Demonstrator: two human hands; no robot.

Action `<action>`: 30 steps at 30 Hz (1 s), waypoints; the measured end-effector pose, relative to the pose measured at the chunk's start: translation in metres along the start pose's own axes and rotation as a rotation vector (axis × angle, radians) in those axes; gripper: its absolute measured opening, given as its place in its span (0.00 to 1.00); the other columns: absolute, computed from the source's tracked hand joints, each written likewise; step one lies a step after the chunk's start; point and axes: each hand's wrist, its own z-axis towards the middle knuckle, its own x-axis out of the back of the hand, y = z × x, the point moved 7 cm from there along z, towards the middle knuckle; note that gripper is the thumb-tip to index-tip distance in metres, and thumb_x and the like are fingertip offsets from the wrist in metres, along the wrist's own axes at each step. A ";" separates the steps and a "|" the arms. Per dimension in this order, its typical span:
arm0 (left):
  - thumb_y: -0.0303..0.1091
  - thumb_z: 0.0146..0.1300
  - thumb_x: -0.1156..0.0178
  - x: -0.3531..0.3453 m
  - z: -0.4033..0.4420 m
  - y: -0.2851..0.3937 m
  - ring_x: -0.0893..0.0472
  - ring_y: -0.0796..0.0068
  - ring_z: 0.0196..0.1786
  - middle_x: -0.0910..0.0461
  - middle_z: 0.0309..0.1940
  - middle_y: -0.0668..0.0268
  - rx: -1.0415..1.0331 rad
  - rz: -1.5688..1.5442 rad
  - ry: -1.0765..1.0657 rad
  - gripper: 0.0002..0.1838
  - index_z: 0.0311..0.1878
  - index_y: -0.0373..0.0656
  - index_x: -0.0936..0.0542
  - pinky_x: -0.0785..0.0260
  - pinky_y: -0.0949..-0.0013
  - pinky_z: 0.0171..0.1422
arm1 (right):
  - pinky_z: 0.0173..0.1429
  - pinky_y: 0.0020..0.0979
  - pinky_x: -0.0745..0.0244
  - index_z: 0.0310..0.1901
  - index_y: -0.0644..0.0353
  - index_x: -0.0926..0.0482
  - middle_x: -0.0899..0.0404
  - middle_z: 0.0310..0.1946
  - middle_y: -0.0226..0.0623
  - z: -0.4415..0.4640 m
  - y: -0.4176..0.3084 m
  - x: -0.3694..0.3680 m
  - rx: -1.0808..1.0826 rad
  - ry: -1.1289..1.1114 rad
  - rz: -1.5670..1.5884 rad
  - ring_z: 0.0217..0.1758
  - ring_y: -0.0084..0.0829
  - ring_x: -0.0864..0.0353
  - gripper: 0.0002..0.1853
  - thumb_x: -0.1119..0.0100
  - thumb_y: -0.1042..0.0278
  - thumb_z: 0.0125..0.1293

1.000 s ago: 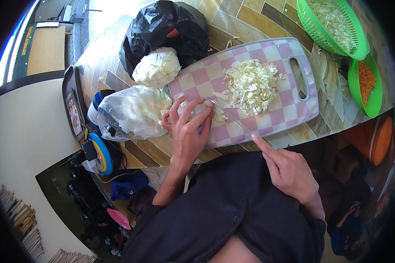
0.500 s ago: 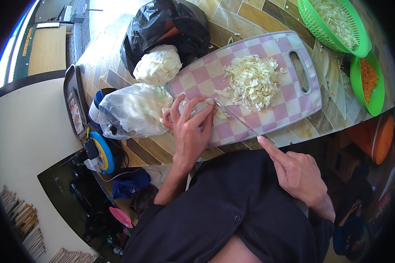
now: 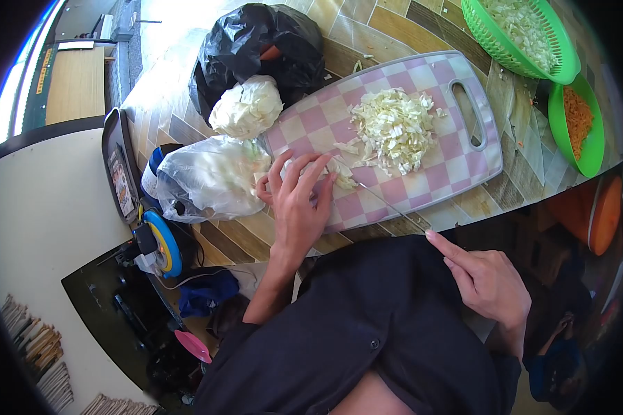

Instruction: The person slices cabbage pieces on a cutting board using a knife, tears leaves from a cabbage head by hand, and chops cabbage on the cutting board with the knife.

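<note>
My left hand (image 3: 299, 200) is curled over a piece of pale cabbage (image 3: 339, 173) at the left end of the pink-and-white checked cutting board (image 3: 422, 195); the fingers cover much of the piece. My right hand (image 3: 488, 282) grips a knife (image 3: 393, 207), its index finger stretched along the top and the handle hidden in the palm. The blade slants over the board's near edge, its tip just right of the cabbage piece. A pile of chopped cabbage (image 3: 394, 131) lies on the board, right of the blade tip.
Beyond the board's left end are a clear plastic bag (image 3: 211, 176), a whole cabbage (image 3: 247, 107) and a black plastic bag (image 3: 221, 52). At the upper right stand a green basket (image 3: 495, 43) of chopped cabbage and a green bowl (image 3: 592, 160) with shredded orange food. A person (image 3: 557, 363) appears at lower right.
The knife and my right hand have drawn back to the right, so the blade tip is now apart from my left fingertips. My left hand stays on the cabbage piece.
</note>
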 end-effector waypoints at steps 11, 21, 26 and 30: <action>0.38 0.61 0.22 0.021 0.008 0.006 0.24 0.60 0.65 0.17 0.45 0.69 -0.028 0.028 -0.094 0.15 0.50 0.48 0.09 0.46 0.54 0.73 | 0.35 0.48 0.26 0.80 0.39 0.31 0.21 0.25 0.49 0.016 -0.009 0.008 0.059 0.067 0.157 0.27 0.50 0.18 0.33 0.42 0.73 0.75; 0.42 0.61 0.22 0.031 0.002 0.006 0.22 0.66 0.56 0.20 0.39 0.72 0.015 0.021 -0.143 0.10 0.40 0.51 0.11 0.46 0.52 0.70 | 0.36 0.48 0.24 0.79 0.38 0.30 0.20 0.25 0.49 0.027 -0.010 -0.003 0.099 0.102 0.140 0.28 0.50 0.18 0.32 0.41 0.71 0.76; 0.41 0.60 0.22 0.040 0.002 0.011 0.21 0.62 0.56 0.19 0.43 0.68 0.009 0.035 -0.109 0.12 0.41 0.47 0.11 0.43 0.55 0.70 | 0.37 0.45 0.25 0.79 0.40 0.28 0.22 0.25 0.49 0.024 -0.010 0.001 0.070 0.076 0.102 0.27 0.50 0.20 0.32 0.42 0.74 0.75; 0.38 0.62 0.23 0.040 0.004 0.018 0.20 0.61 0.59 0.16 0.50 0.67 -0.042 0.036 -0.086 0.12 0.46 0.47 0.11 0.40 0.54 0.71 | 0.36 0.48 0.25 0.79 0.36 0.29 0.21 0.24 0.48 0.024 -0.007 0.000 0.098 0.114 0.092 0.27 0.50 0.19 0.32 0.41 0.71 0.75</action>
